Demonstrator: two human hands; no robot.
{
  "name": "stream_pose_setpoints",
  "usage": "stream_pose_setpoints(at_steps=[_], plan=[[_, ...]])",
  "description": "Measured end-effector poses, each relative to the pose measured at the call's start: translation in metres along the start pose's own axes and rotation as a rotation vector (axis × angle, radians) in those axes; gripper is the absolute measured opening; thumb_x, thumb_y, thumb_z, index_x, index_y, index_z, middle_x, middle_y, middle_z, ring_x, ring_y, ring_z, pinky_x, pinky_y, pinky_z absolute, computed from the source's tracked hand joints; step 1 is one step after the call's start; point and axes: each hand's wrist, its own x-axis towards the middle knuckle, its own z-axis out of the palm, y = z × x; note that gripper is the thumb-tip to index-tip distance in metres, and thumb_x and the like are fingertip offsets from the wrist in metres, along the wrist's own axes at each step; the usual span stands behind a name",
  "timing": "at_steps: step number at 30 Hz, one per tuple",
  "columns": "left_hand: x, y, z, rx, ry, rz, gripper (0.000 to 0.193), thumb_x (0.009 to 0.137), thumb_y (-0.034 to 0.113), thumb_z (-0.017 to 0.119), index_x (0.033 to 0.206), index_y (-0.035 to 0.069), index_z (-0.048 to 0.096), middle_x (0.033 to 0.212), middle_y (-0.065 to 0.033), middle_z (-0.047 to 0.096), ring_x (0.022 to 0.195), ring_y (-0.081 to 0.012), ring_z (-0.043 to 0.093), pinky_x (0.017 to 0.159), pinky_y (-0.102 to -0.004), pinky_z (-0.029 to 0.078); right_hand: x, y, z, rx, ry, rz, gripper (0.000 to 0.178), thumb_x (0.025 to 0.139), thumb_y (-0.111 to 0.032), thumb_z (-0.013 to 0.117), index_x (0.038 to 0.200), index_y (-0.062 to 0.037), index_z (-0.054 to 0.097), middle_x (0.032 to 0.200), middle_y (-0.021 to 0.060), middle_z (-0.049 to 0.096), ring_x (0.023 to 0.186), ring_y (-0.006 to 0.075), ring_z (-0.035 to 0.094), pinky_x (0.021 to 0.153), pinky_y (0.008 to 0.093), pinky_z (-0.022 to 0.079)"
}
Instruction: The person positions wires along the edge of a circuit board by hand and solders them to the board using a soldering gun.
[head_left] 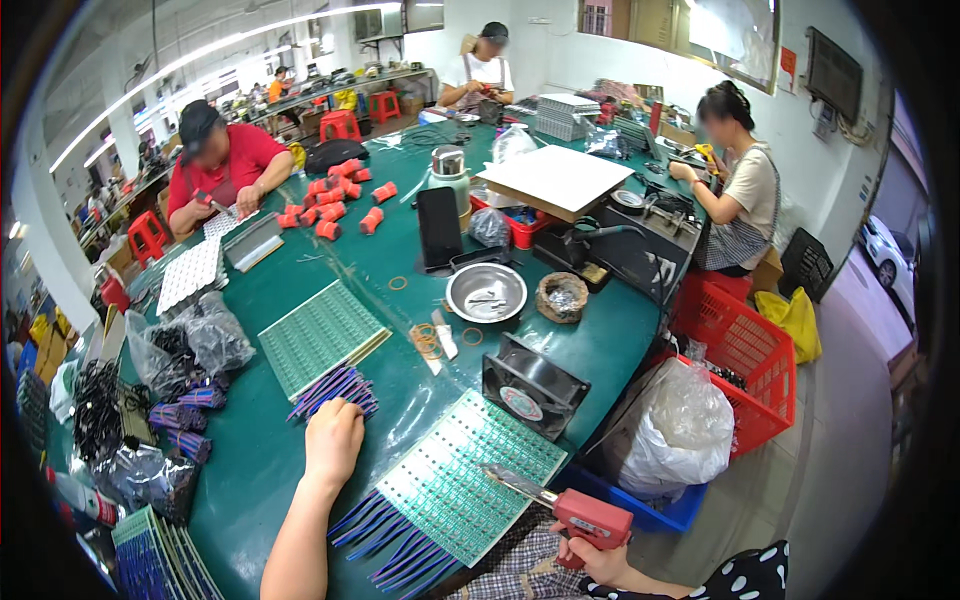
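Observation:
My left hand (335, 436) has its fingers curled down onto a bundle of blue and purple wires (338, 387); its fingertips are partly hidden. The bundle lies at the near edge of a stack of green circuit board panels (320, 335). In my right hand (598, 562) is a red soldering gun (592, 518), its metal nose pointing left over a nearer green circuit board panel (470, 470). Rows of blue and purple wires (395, 545) hang from that panel's left and near edges.
A black fan (535, 385) stands behind the near panel. Beyond it are a metal bowl (486, 292), a phone on a stand (439, 228) and red spools (328, 208). Bagged wires (180, 350) lie at left, red crates (735, 370) at right. Several co-workers sit around the table.

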Motion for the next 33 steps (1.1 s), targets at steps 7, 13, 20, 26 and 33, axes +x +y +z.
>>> stream_pose_setpoints(at_steps=[7, 13, 20, 26, 33], plan=[[0.003, -0.018, 0.003, -0.963, -0.001, -0.6, 0.018, 0.087, 0.002, 0.047, 0.102, -0.002, 0.056, 0.07, -0.0008, 0.055, 0.059, -0.0058, 0.05, 0.052, -0.0187, 0.04, 0.008, -0.013, 0.011, -0.107, 0.045, -0.067, 0.041, 0.086, -0.005, 0.055, 0.124, -0.0013, 0.043, 0.106, 0.0121, 0.059, 0.069, 0.0134, 0.058, 0.06, 0.0268, 0.049], [0.0, -0.026, 0.002, -1.015, -0.028, -0.699, 0.011, 0.088, 0.007, 0.05, 0.092, 0.0, 0.058, 0.064, 0.0002, 0.053, 0.046, -0.0029, 0.04, 0.041, -0.0182, 0.029, 0.012, -0.033, 0.026, -0.138, 0.128, -0.038, 0.03, 0.085, -0.005, 0.055, 0.115, -0.0039, 0.054, 0.095, 0.0051, 0.063, 0.064, 0.008, 0.056, 0.057, 0.0224, 0.047], [0.001, -0.02, -0.002, -1.145, -0.002, -0.75, 0.008, 0.087, 0.007, 0.05, 0.086, 0.0, 0.054, 0.063, -0.0056, 0.057, 0.041, -0.0025, 0.034, 0.037, -0.0183, 0.023, 0.023, -0.049, 0.036, -0.117, 0.107, 0.023, 0.021, 0.086, -0.01, 0.057, 0.105, -0.0042, 0.06, 0.069, 0.0009, 0.059, 0.057, 0.0064, 0.052, 0.052, 0.0207, 0.04], [0.006, -0.021, -0.003, -1.148, -0.049, -0.747, 0.006, 0.086, 0.006, 0.05, 0.084, 0.001, 0.053, 0.062, -0.0077, 0.059, 0.039, -0.0025, 0.034, 0.036, -0.0171, 0.023, 0.025, -0.038, 0.03, -0.131, 0.104, 0.009, 0.021, 0.086, -0.009, 0.056, 0.107, -0.0039, 0.059, 0.07, 0.0018, 0.06, 0.057, 0.0071, 0.053, 0.052, 0.021, 0.041], [0.003, -0.02, -0.004, -1.097, -0.04, -0.731, 0.005, 0.085, 0.006, 0.051, 0.081, 0.003, 0.054, 0.055, -0.0044, 0.055, 0.039, -0.0022, 0.035, 0.036, -0.0178, 0.022, 0.025, -0.041, 0.036, -0.092, 0.11, -0.025, 0.032, 0.085, -0.001, 0.054, 0.116, -0.0033, 0.054, 0.094, 0.005, 0.064, 0.062, 0.008, 0.055, 0.056, 0.0229, 0.047]])
